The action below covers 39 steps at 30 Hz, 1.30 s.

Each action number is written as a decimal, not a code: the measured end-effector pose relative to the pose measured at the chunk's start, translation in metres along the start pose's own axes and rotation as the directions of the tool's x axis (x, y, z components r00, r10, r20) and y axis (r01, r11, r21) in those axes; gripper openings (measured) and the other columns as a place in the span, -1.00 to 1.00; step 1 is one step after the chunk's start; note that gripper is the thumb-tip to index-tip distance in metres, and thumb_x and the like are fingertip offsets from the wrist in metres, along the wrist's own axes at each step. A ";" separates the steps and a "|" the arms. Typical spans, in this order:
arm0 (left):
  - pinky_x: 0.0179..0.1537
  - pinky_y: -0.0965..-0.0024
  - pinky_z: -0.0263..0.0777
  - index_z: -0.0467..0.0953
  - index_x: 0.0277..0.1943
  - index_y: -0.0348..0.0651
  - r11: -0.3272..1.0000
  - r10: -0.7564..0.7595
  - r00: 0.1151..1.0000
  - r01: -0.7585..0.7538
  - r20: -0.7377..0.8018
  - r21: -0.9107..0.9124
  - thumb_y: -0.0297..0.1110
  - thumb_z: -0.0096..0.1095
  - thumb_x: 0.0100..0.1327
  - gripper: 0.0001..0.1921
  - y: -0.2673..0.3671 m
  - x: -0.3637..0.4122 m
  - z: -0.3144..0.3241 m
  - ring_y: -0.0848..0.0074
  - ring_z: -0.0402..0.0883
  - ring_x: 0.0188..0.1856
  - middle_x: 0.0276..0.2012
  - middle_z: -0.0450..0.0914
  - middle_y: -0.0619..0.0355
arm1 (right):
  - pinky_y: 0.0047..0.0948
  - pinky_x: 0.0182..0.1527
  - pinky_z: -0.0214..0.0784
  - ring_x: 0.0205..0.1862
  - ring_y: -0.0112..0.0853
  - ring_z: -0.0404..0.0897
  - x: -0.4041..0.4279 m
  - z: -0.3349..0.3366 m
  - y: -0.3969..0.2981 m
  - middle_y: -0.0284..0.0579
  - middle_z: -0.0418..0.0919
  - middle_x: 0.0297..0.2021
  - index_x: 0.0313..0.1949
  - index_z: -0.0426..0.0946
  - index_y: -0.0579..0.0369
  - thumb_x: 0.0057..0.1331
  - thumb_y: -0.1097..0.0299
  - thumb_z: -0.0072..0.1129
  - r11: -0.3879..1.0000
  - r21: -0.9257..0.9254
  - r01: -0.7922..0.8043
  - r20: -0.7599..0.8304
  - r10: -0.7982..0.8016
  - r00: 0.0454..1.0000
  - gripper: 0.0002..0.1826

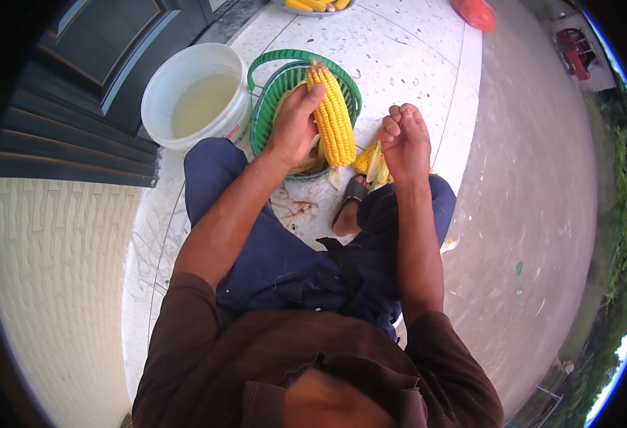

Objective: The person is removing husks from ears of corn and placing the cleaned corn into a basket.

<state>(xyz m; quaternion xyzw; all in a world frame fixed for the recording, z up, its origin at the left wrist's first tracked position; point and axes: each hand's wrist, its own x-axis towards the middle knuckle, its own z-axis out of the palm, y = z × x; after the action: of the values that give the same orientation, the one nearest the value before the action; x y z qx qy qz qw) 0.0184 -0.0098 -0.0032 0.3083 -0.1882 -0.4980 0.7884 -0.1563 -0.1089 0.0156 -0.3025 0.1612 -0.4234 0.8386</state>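
My left hand (294,125) grips a bare ear of yellow corn (333,123), its kernels exposed and its tip end pointing away from me. The ear is held tilted above a green plastic basket (262,115) with an arched handle. Husk and brown corn silk (313,163) lie inside the basket, partly covered by my hand and the ear. To the right, my right hand (407,136) is raised with its fingers curled and the fingertips pinched together; nothing is visible between them. Below it, more yellow corn (366,160) with pale husk pieces rests on the floor, partly hidden.
A white plastic bucket (155,115) holding cloudy liquid stands left of the basket, near a dark door (115,53). Farther off are a metal basin (316,12) of corn ears and a red plastic bag (475,15). My sandalled foot (349,206) is beside the basket.
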 end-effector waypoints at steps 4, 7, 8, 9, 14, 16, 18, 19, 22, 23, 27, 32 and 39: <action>0.12 0.18 0.50 0.41 0.17 -0.33 0.984 -0.112 0.994 0.111 -0.001 -0.138 0.01 -0.04 0.52 -0.50 0.004 0.003 -0.016 0.27 0.62 0.01 -0.02 0.58 -0.04 | -0.57 -0.55 0.16 -0.59 -0.57 0.29 -0.005 0.005 0.003 -0.31 0.40 -0.47 -0.12 0.44 0.11 0.49 0.46 -0.06 0.917 -0.387 -0.092 -0.095 0.059 0.994 -0.91; 0.04 0.11 0.57 0.42 0.15 -0.38 0.969 -0.176 0.981 0.159 -0.080 -0.192 0.20 -0.20 0.51 -0.34 0.011 0.002 -0.015 0.16 0.66 -0.07 -0.05 0.60 -0.12 | -0.58 -0.56 0.15 -0.61 -0.58 0.30 -0.008 0.011 0.003 -0.32 0.41 -0.50 -0.12 0.47 0.14 0.48 0.45 -0.05 0.877 -0.464 -0.128 -0.065 0.111 0.992 -0.89; 0.00 0.13 0.58 0.43 0.13 -0.38 0.959 -0.158 0.987 0.147 -0.029 -0.243 0.22 -0.16 0.49 -0.33 0.013 0.002 -0.017 0.18 0.66 -0.11 -0.10 0.61 -0.10 | -0.58 -0.57 0.16 -0.62 -0.58 0.32 -0.009 0.013 0.002 -0.33 0.41 -0.51 -0.14 0.50 0.16 0.49 0.42 -0.05 0.851 -0.512 -0.115 -0.058 0.100 0.993 -0.86; -0.03 0.15 0.59 0.43 0.12 -0.37 0.947 -0.134 0.991 0.134 0.020 -0.293 0.24 -0.13 0.48 -0.32 0.015 0.001 -0.018 0.21 0.66 -0.16 -0.14 0.61 -0.08 | -0.58 -0.57 0.16 -0.62 -0.58 0.32 -0.010 0.014 0.003 -0.33 0.41 -0.51 -0.14 0.50 0.16 0.49 0.42 -0.05 0.853 -0.509 -0.116 -0.056 0.101 0.993 -0.86; -0.14 0.23 0.59 0.45 -0.01 -0.31 0.972 -0.127 0.991 0.114 -0.047 -0.207 0.26 -0.07 0.45 -0.36 0.016 0.005 -0.019 0.26 0.64 -0.26 -0.29 0.60 0.01 | -0.61 -0.53 0.20 -0.58 -0.57 0.36 -0.018 0.010 0.028 -0.33 0.40 -0.48 -0.12 0.48 0.16 0.56 0.21 -0.11 0.701 -0.701 -0.134 0.043 0.229 0.972 -0.72; -0.14 0.22 0.59 0.45 -0.01 -0.31 0.972 -0.117 0.991 0.100 -0.069 -0.211 0.26 -0.07 0.45 -0.37 0.016 0.003 -0.013 0.26 0.64 -0.25 -0.30 0.59 0.01 | -0.61 -0.52 0.21 -0.57 -0.57 0.38 -0.024 0.020 0.035 -0.33 0.40 -0.47 -0.11 0.48 0.16 0.57 0.14 -0.12 0.657 -0.743 -0.127 0.054 0.248 0.967 -0.67; -0.11 0.23 0.58 0.44 0.02 -0.31 0.976 -0.076 0.995 0.060 -0.068 -0.208 0.25 -0.11 0.47 -0.36 0.014 0.004 -0.009 0.27 0.64 -0.23 -0.28 0.60 0.00 | -0.55 -0.54 0.28 -0.59 -0.55 0.42 -0.032 0.036 0.038 -0.29 0.45 -0.46 -0.09 0.45 0.22 0.54 0.02 -0.09 0.614 -0.781 -0.117 0.064 0.265 0.962 -0.57; -0.11 0.23 0.58 0.44 0.02 -0.31 0.975 -0.090 0.994 0.077 -0.056 -0.207 0.25 -0.11 0.47 -0.36 0.012 0.005 -0.008 0.27 0.64 -0.23 -0.28 0.60 0.00 | -0.55 -0.54 0.28 -0.59 -0.55 0.42 -0.033 0.042 0.039 -0.29 0.45 -0.46 -0.09 0.45 0.22 0.54 0.02 -0.09 0.615 -0.779 -0.119 0.051 0.252 0.966 -0.57; -0.03 0.22 0.55 0.44 0.05 -0.27 0.999 -0.019 0.999 0.017 -0.042 -0.043 0.25 -0.25 0.52 -0.36 0.011 0.003 0.004 0.23 0.66 -0.17 -0.24 0.63 0.00 | -0.59 -0.61 0.19 -0.62 -0.57 0.41 -0.036 0.048 0.038 -0.26 0.48 -0.44 -0.03 0.43 0.21 0.48 -0.07 -0.02 0.713 -0.629 -0.310 0.115 0.480 0.870 -0.50; 0.05 0.23 0.50 0.42 0.11 -0.28 1.000 0.011 0.997 -0.012 0.072 0.012 0.27 -0.28 0.52 -0.33 0.007 0.004 -0.002 0.26 0.63 -0.06 -0.13 0.62 -0.01 | -0.61 -0.64 0.15 -0.64 -0.57 0.39 -0.036 0.044 0.036 -0.26 0.48 -0.44 -0.02 0.43 0.19 0.47 -0.08 0.00 0.734 -0.591 -0.334 0.152 0.508 0.848 -0.50; 0.13 0.26 0.40 0.40 0.19 -0.30 0.979 -0.020 0.999 0.014 0.026 0.203 0.28 -0.24 0.51 -0.30 0.018 0.003 0.004 0.34 0.57 0.05 -0.01 0.58 0.02 | -0.61 -0.66 0.06 -0.67 -0.59 0.30 -0.035 0.050 -0.028 -0.18 0.52 -0.41 -0.01 0.44 0.26 0.49 -0.11 -0.08 0.834 -0.470 -0.290 0.116 0.384 0.916 -0.44; -0.03 0.36 0.46 0.50 0.07 -0.28 0.928 -0.267 0.957 0.288 -0.115 0.236 0.07 -0.12 0.55 -0.49 0.029 0.007 -0.012 0.43 0.60 -0.13 -0.19 0.62 0.12 | -0.62 -0.65 0.02 -0.65 -0.62 0.27 -0.029 -0.019 -0.096 -0.23 0.47 -0.48 -0.09 0.45 0.26 0.47 -0.11 -0.07 0.715 -0.695 -0.074 -0.129 -0.023 0.991 -0.45; -0.16 0.45 0.45 0.50 0.04 -0.27 0.853 -0.352 0.935 0.341 -0.046 0.396 -0.09 0.01 0.53 -0.63 0.023 -0.002 -0.009 0.49 0.58 -0.23 -0.25 0.59 0.15 | -0.59 -0.60 0.11 -0.64 -0.58 0.30 -0.012 -0.234 -0.053 -0.31 0.34 -0.66 -0.28 0.46 0.06 0.35 -0.15 0.13 0.528 -0.668 -0.525 -0.534 0.151 0.832 -0.53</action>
<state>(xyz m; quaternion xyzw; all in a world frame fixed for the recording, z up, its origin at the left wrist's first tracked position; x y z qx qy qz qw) 0.0379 0.0022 0.0060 0.4838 -0.2378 -0.5872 0.6038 -0.3194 -0.2110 -0.1292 -0.5070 0.5612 -0.1843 0.6277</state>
